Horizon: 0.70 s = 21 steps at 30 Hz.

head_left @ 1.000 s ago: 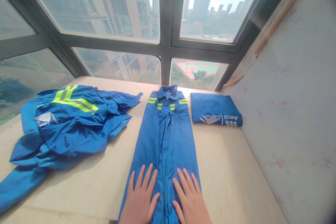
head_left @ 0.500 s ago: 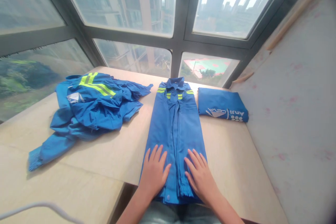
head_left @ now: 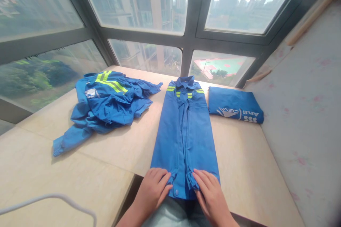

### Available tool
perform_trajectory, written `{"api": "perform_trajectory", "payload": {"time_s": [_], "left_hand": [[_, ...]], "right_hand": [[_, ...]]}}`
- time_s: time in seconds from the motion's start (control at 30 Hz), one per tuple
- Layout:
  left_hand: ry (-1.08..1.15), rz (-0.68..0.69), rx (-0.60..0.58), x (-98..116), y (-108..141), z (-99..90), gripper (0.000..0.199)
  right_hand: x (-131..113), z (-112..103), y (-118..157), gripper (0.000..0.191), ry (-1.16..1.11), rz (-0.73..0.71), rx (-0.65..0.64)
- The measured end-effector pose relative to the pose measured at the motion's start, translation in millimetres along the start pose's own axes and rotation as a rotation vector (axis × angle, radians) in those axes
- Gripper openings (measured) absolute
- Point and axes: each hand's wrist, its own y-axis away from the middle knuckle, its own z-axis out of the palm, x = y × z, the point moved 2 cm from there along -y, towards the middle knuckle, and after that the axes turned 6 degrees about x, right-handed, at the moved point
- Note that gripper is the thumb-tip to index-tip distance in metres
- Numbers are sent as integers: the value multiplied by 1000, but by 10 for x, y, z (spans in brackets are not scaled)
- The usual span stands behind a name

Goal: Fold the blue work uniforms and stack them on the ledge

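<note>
A blue work jacket (head_left: 186, 134) lies lengthwise in front of me, collar at the far end, its sides and sleeves folded inward. Yellow reflective bands cross its shoulders and chest. My left hand (head_left: 156, 186) is closed on the left part of the near hem, by one gathered cuff. On the right part of that hem, my right hand (head_left: 209, 188) is closed beside the other cuff, fingers on top and thumb at the edge. Between my hands, a snap button shows on the hem. The undersides of the fabric are hidden.
A crumpled blue jacket (head_left: 112, 103) with yellow bands lies to the left, one sleeve stretched toward me. To the right rests a folded blue jacket (head_left: 234, 101) with white lettering, near the wall (head_left: 306, 113). A white cable (head_left: 58, 197) crosses the table (head_left: 87, 184) at lower left.
Both hands have slid from lying flat on the jacket down to its near hem and closed on it. The view has shifted slightly left.
</note>
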Motion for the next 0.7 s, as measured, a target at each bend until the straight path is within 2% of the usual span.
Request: {"api": "perform_trajectory", "payload": {"time_s": [0.1,0.17,0.23,0.33,0.5,0.63,0.7], "left_hand": [[59,-91,100,7,-38,-44,25],[66,-83,135,64,-39,-46,27],[36,-21,104,138,-26,-13,29],[-65,42,-10,186,12,68,33],[-118,181,-91,64,127,154,58],[-140,230,-2,-30,177,155,39],[-150,249,38,-35,168,135,38]], "right_hand": [[-27,-44,20,67,-21,48,40],[-65,-35,39,68,-9,66,49],[-105,1,50,67,28,64,28],[-132,37,39,67,96,33,-35],[-124,-21,5,79,117,-76,-96],[-130,34,28,84,164,-87,-36],[-132,103,52,86,198,-78,8]]}}
